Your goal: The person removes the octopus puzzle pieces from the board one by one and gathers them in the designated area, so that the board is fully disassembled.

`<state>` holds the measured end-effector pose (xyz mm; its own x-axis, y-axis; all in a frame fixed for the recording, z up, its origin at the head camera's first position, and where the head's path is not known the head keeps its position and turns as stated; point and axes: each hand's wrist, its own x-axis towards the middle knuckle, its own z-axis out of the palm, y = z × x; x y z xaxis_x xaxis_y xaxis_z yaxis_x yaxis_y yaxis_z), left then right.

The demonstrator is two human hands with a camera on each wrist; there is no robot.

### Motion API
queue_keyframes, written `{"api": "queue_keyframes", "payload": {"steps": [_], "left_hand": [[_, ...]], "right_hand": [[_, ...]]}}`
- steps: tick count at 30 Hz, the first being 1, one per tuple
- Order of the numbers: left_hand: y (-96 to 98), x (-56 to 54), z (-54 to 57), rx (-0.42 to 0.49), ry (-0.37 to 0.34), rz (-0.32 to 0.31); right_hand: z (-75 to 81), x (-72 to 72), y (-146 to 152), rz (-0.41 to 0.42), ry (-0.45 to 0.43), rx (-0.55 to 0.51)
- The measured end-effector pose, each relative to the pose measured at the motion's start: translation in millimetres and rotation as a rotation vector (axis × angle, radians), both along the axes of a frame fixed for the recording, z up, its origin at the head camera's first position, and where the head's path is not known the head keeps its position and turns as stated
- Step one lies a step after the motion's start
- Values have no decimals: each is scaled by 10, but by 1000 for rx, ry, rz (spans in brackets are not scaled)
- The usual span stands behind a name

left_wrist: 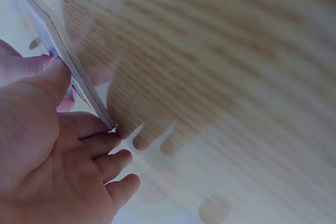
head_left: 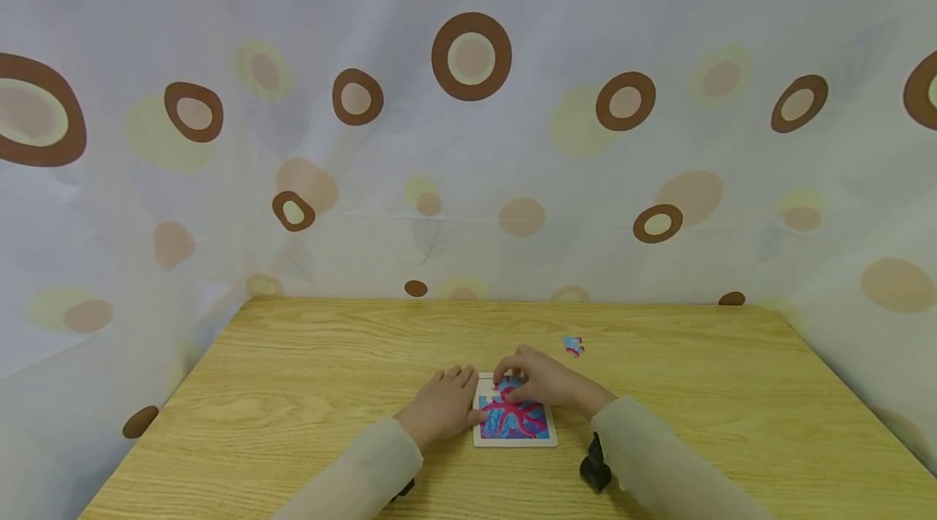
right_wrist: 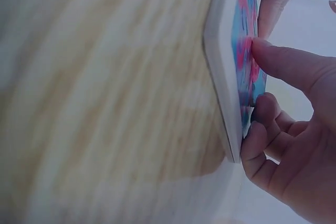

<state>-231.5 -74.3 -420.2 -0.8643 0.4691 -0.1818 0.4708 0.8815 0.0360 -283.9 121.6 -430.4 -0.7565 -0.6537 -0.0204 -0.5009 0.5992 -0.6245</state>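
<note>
- We see the puzzle [head_left: 516, 419] lying flat on the table [head_left: 293, 390], near the front edge and about midway across; white frame, blue and pink picture.
- Our left hand [head_left: 442, 406] rests at the puzzle's left edge, fingers straight and close together, pointing away from us.
- Left wrist view: the thumb [left_wrist: 50, 80] presses on the top face of the frame [left_wrist: 68, 59] and the fingers [left_wrist: 100, 140] lie flat on the table just by its corner (nothing gripped).
- Our right hand [head_left: 542, 380] sits over the puzzle's far right corner, fingers curled down onto the picture.
- Right wrist view: one fingertip [right_wrist: 260, 51] presses the pink and blue surface [right_wrist: 244, 51], while the other fingers [right_wrist: 257, 140] bend at the frame's edge [right_wrist: 223, 77]. We cannot tell whether a loose piece sits under the fingertips.
- One loose piece [head_left: 574, 346] lies on the table beyond the right hand, well apart from the frame (blue, white and red).
- Both sleeves [head_left: 659, 455] are pale beige; a black wrist mount [head_left: 595, 467] shows at the right sleeve.
- A curtain [head_left: 468, 97] with brown and tan rings hangs behind and to both sides of the table.
</note>
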Motion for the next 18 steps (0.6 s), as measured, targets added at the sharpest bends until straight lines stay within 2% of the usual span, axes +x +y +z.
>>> {"api": "queue_keyframes", "payload": {"steps": [3, 9, 18], "left_hand": [[-3, 14, -6, -2, 8, -5], [-15, 44, -13, 4, 19, -9], [-35, 78, -41, 1, 28, -16]], "right_hand": [[-16, 11, 4, -32, -12, -9], [-34, 46, 52, -122, -100, -104], [-55, 86, 106, -100, -88, -179]]}}
